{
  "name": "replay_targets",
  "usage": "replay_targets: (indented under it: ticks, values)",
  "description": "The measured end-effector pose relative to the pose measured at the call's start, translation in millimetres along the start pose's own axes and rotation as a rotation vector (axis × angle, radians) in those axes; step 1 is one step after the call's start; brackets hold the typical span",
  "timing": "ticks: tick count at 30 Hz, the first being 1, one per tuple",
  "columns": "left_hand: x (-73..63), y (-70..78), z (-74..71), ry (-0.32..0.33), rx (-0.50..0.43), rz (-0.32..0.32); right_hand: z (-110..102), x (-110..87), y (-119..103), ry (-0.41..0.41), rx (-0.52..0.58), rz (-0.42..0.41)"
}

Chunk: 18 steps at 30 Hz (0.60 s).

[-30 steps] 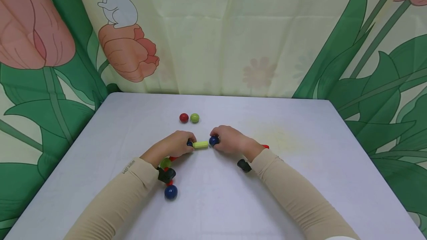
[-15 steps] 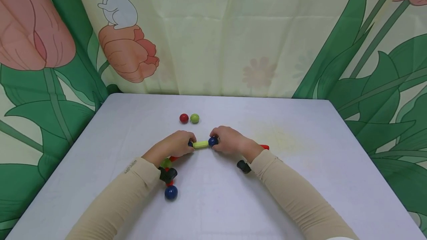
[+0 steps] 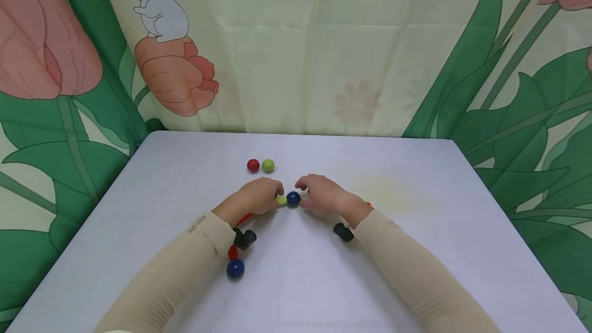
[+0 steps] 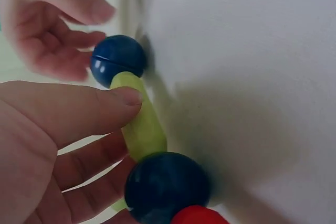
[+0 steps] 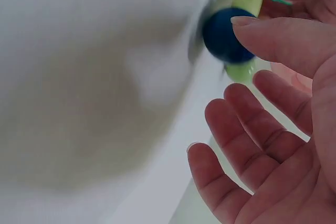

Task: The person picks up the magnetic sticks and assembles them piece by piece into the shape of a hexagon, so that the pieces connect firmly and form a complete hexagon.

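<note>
My left hand point(image 3: 259, 195) pinches a yellow-green rod point(image 4: 146, 132) between thumb and fingers. At the rod's far end sits a blue ball point(image 3: 293, 199). A second blue ball point(image 4: 167, 187) joins its near end, with a red rod point(image 4: 202, 216) leading off from there. My right hand point(image 3: 329, 195) is beside the far ball with its fingers spread and loosely bent, gripping nothing; in the right wrist view its thumb tip overlaps that ball. Toward me the chain runs under my left wrist to another red rod point(image 3: 233, 252) and a blue end ball point(image 3: 235, 269).
A red ball point(image 3: 253, 165) and a green ball point(image 3: 268, 165) lie side by side farther back on the white table point(image 3: 407, 271). A bit of a red piece point(image 3: 368, 204) shows behind my right wrist. A printed curtain point(image 3: 287, 66) hangs behind the table.
The far blue ball has come left against the yellow-green rod, and my right hand has let go of it. My left hand has slid right from the near ball onto the rod.
</note>
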<state>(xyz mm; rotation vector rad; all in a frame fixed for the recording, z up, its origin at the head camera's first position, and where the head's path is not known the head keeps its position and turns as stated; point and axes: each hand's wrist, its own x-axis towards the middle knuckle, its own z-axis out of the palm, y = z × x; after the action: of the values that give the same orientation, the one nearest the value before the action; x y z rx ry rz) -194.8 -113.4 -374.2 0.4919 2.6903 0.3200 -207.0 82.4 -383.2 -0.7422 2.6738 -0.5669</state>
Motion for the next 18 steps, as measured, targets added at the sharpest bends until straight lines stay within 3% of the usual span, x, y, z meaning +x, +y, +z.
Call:
replay_targets:
  ticks: [7,18]
  values:
    - [0.4,-1.0,4.5,-0.01,-0.019,-0.017,-14.1,-17.5,16.5,0.021,0.022,0.053]
    - [-1.6,-5.6,3.5,0.003,-0.043,0.008,-29.5,-42.2,48.5,0.055,0.024,0.102]
